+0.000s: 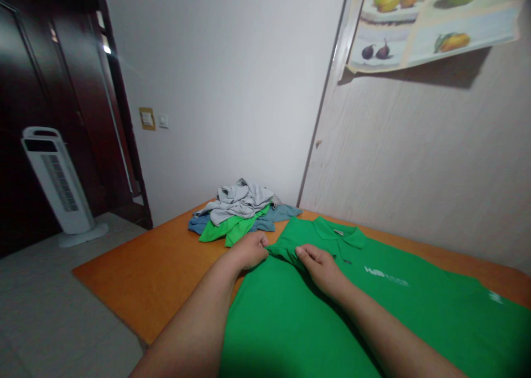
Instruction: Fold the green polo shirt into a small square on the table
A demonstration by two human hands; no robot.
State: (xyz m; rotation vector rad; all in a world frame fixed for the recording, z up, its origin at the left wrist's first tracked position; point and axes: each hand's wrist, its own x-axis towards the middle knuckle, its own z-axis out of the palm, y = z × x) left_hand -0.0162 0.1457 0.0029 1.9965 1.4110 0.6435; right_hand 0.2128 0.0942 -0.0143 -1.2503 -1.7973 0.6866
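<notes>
A green polo shirt [385, 306] lies spread flat on the orange table [166, 267], collar toward the far wall, with white lettering on its chest. My left hand [249, 249] is closed, pinching the end of the shirt's short sleeve. My right hand [319, 267] also grips a fold of the same sleeve, fingers curled over the cloth, a little to the right of my left hand. Both forearms reach in from the bottom of the view.
A pile of clothes [240, 209], grey, blue and green, sits at the table's far corner. Walls close off the back and right, with a fruit poster [431, 24] hanging above. A white tower fan [58, 184] stands on the tiled floor at left, before a dark wooden door.
</notes>
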